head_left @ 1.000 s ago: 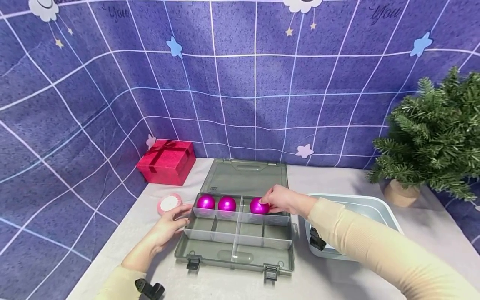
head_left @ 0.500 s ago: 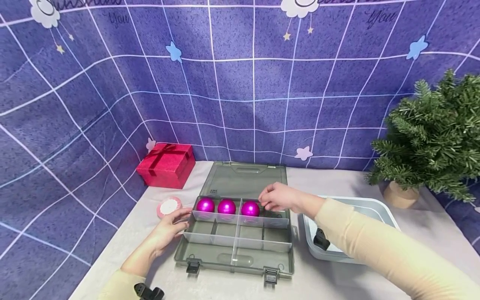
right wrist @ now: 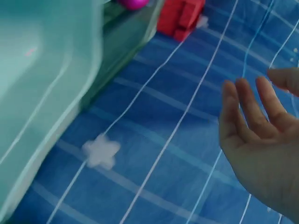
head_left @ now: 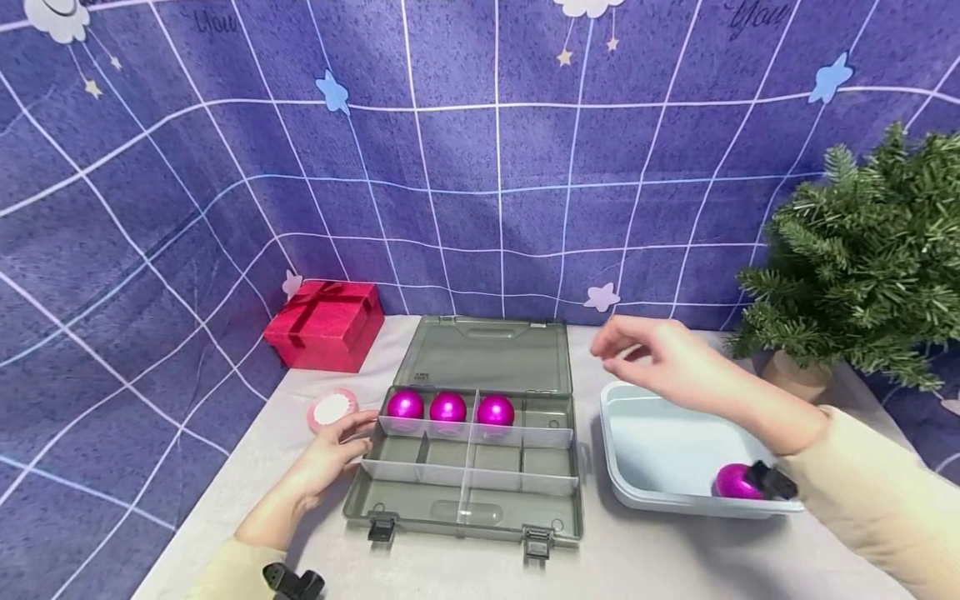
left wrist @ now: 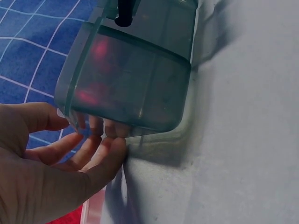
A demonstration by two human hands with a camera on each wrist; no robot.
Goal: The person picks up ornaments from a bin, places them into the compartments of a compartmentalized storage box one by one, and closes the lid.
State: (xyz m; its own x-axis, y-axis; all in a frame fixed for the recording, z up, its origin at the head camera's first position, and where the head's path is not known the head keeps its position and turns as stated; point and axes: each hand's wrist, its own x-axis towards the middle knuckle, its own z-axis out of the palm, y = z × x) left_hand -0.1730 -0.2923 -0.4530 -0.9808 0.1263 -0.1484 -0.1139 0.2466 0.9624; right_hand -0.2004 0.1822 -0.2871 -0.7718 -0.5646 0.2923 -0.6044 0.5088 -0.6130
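An open, smoky clear compartment box [head_left: 517,500] lies on the table with its lid [head_left: 487,354] folded back. Three shiny magenta balls sit in its back row: one at the left [head_left: 405,405], another beside it [head_left: 447,407], the third [head_left: 496,411] right of the centre divider. My left hand [head_left: 326,458] touches the box's left side with relaxed fingers; in the left wrist view its fingertips [left wrist: 117,145] are against the wall. My right hand [head_left: 671,358], holding nothing, is raised above the back of a pale blue tray [head_left: 611,454]. Inside the tray is one magenta ball [head_left: 735,481], partly hidden by the wrist camera.
A red gift box [head_left: 330,325] stands at the back left, with a round pink-and-white item [head_left: 332,409] in front of it. At the right, a small artificial fir tree [head_left: 870,258] rises behind the tray. A blue patterned cloth [head_left: 487,150] hangs behind the table.
The right hand set the third ball against the centre divider and let it go. It then lifted away to the right, over the tray. The left hand stayed at the box.
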